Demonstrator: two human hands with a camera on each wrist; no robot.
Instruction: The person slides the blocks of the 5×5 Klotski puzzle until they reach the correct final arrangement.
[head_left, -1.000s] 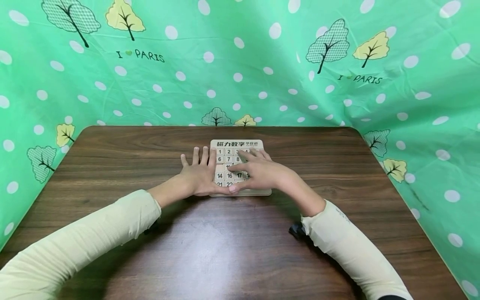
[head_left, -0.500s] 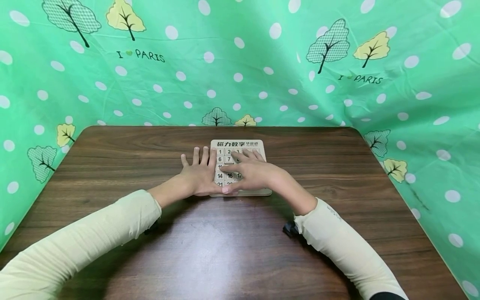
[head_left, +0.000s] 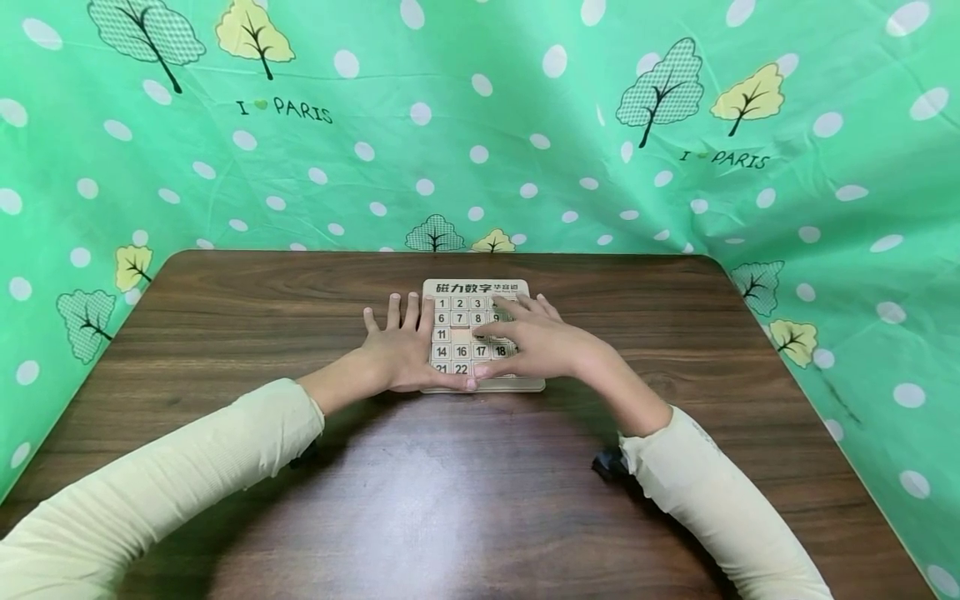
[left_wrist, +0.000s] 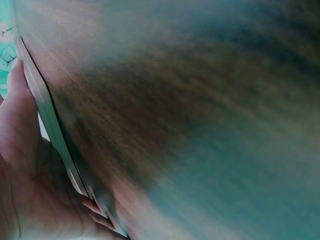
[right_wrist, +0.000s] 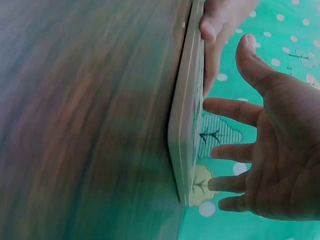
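Observation:
A pale number slide puzzle lies flat on the table, with dark characters along its top and rows of numbered tiles. My left hand is spread against its left side, the thumb stretched along the near edge. Tile 11 sits at the left end of the third row, with a pinkish gap to its right. Over the puzzle's right half is my right hand, its index fingertip on a tile just right of that gap. The right wrist view shows this index finger straight against the puzzle's face. Several right-side tiles are hidden beneath this hand.
The brown wood-grain table spreads around the puzzle. Behind it and along both sides hangs a green curtain with white dots and printed trees. Pale sleeves cover both forearms.
Tile 11 slid left into the gap at its row's left end, so the gap now lies to its right. My right hand went left, then back right. My left hand stayed in place.

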